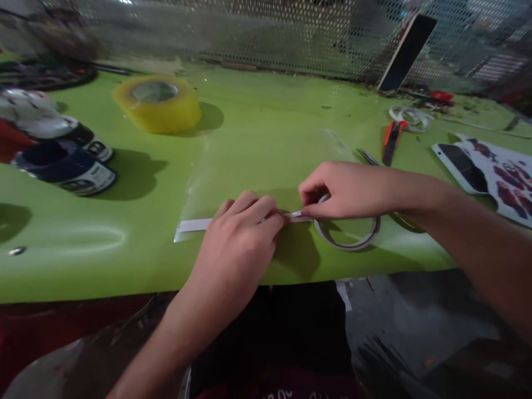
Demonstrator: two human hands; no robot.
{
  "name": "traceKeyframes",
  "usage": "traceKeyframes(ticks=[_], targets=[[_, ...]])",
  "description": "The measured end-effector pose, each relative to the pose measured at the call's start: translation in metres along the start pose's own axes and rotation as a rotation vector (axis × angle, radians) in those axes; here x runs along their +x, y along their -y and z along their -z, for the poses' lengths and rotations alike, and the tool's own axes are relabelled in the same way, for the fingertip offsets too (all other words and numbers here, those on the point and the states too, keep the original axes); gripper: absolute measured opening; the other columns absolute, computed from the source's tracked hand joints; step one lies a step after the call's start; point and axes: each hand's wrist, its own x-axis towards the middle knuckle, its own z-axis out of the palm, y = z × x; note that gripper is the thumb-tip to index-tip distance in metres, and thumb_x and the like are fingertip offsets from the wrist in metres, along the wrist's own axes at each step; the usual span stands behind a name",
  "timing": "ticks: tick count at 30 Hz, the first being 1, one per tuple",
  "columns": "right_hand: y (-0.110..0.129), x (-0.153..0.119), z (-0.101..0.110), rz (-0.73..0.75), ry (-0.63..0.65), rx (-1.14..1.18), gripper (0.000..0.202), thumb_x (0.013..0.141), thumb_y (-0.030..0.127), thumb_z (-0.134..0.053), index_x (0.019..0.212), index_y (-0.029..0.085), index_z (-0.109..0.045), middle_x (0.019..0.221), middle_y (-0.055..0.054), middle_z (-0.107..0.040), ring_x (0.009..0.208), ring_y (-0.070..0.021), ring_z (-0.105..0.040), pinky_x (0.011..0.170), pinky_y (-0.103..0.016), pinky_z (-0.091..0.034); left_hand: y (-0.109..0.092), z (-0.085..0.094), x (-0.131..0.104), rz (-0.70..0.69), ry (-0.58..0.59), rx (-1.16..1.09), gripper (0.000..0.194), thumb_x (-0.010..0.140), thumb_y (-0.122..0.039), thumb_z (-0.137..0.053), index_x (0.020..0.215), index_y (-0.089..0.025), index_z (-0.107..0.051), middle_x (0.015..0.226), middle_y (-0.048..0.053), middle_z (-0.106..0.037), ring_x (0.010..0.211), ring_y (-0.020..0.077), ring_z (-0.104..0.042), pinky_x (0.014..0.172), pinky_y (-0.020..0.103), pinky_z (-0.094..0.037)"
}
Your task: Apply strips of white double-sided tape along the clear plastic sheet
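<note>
A clear plastic sheet (257, 160) lies flat on the green table. Along its near edge runs a strip of white tape (195, 225). My left hand (245, 238) rests on that strip, its fingers bent and pressed together over it; whatever is under the fingertips is hidden. To its right, my right hand (336, 191) pinches the white tape between thumb and forefinger. The narrow tape roll (351, 245) hangs around or beside the fingers of my right hand, which partly cover its top.
A wide yellow tape roll (178, 113) sits at the back left, near paint bottles (85, 172). Scissors (366, 157), a red cutter (393, 141), a phone (461, 166) and printed sheets (509, 183) lie right. The green table's (137, 282) edge is near.
</note>
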Motion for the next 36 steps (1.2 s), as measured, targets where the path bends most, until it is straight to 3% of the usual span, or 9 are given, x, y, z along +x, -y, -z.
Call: traceKeyframes(ticks=[4, 6, 10, 14, 20, 24, 29, 36], targets=[[0.013, -0.008, -0.007, -0.069, -0.030, -0.042, 0.016, 0.085, 0.030, -0.060, 0.074, 0.021, -0.067, 0.071, -0.001, -0.067, 0.062, -0.0142, -0.055, 0.059, -0.030, -0.034, -0.002, 0.002, -0.004, 0.014, -0.012, 0.071, 0.016, 0.091, -0.005, -0.056, 0.092, -0.016, -0.068, 0.090, 0.007, -0.065, 0.088, 0.0267, -0.056, 0.075, 0.042, -0.048], [0.021, -0.011, -0.015, -0.105, -0.113, -0.089, 0.013, 0.085, 0.026, -0.059, 0.075, 0.019, -0.065, 0.074, -0.002, -0.067, 0.067, -0.0158, -0.056, 0.062, -0.030, -0.035, -0.001, 0.005, -0.007, 0.030, -0.020, 0.084, 0.017, 0.093, -0.007, -0.055, 0.093, -0.017, -0.069, 0.090, 0.007, -0.065, 0.089, 0.0271, -0.056, 0.074, 0.042, -0.048], [0.027, -0.013, -0.042, 0.095, -0.415, -0.127, 0.010, 0.086, 0.015, -0.054, 0.082, 0.017, -0.062, 0.093, -0.008, -0.065, 0.093, -0.0209, -0.057, 0.079, -0.033, -0.042, 0.004, 0.010, -0.015, 0.046, -0.022, 0.091, 0.018, 0.095, -0.008, -0.053, 0.095, -0.017, -0.069, 0.092, 0.006, -0.066, 0.090, 0.0267, -0.056, 0.074, 0.043, -0.048], [0.026, -0.008, -0.070, 0.176, -0.627, -0.160, 0.014, 0.082, 0.010, -0.054, 0.089, 0.016, -0.064, 0.099, -0.010, -0.064, 0.098, -0.0245, -0.056, 0.085, -0.039, -0.046, 0.011, 0.016, -0.027, 0.076, -0.045, 0.093, 0.017, 0.095, -0.008, -0.055, 0.099, -0.016, -0.070, 0.094, 0.005, -0.067, 0.092, 0.0250, -0.057, 0.080, 0.042, -0.050], [0.034, -0.015, -0.097, 0.261, -0.778, -0.235, 0.047, 0.083, 0.008, -0.055, 0.130, 0.009, -0.058, 0.127, -0.017, -0.062, 0.121, -0.0313, -0.053, 0.105, -0.049, -0.044, 0.021, 0.028, -0.047, 0.084, -0.081, 0.090, 0.020, 0.098, -0.011, -0.055, 0.110, -0.017, -0.069, 0.103, 0.005, -0.070, 0.096, 0.0238, -0.059, 0.083, 0.042, -0.051], [0.034, -0.024, -0.108, 0.200, -0.903, -0.288, 0.034, 0.087, 0.013, -0.059, 0.121, 0.008, -0.060, 0.117, -0.018, -0.063, 0.111, -0.0322, -0.057, 0.096, -0.050, -0.047, 0.024, 0.033, -0.054, 0.081, -0.081, 0.118, 0.018, 0.099, -0.014, -0.055, 0.110, -0.018, -0.068, 0.102, 0.005, -0.070, 0.095, 0.0236, -0.059, 0.085, 0.043, -0.051], [0.031, -0.030, -0.109, 0.251, -0.888, -0.342, 0.012, 0.094, 0.015, -0.057, 0.102, 0.011, -0.065, 0.091, -0.011, -0.066, 0.088, -0.0266, -0.059, 0.079, -0.045, -0.047, 0.014, 0.031, -0.052, 0.128, -0.071, 0.191, 0.013, 0.098, -0.014, -0.055, 0.101, -0.018, -0.067, 0.098, 0.005, -0.067, 0.095, 0.0260, -0.058, 0.084, 0.046, -0.049], [0.027, -0.037, -0.099, 0.342, -0.804, -0.298, 0.036, 0.086, -0.001, -0.053, 0.119, 0.006, -0.064, 0.100, -0.013, -0.065, 0.092, -0.0252, -0.060, 0.082, -0.042, -0.052, 0.004, 0.018, -0.041, 0.164, -0.127, 0.109, 0.013, 0.096, -0.010, -0.056, 0.101, -0.014, -0.067, 0.101, 0.007, -0.064, 0.095, 0.0254, -0.058, 0.083, 0.044, -0.051]])
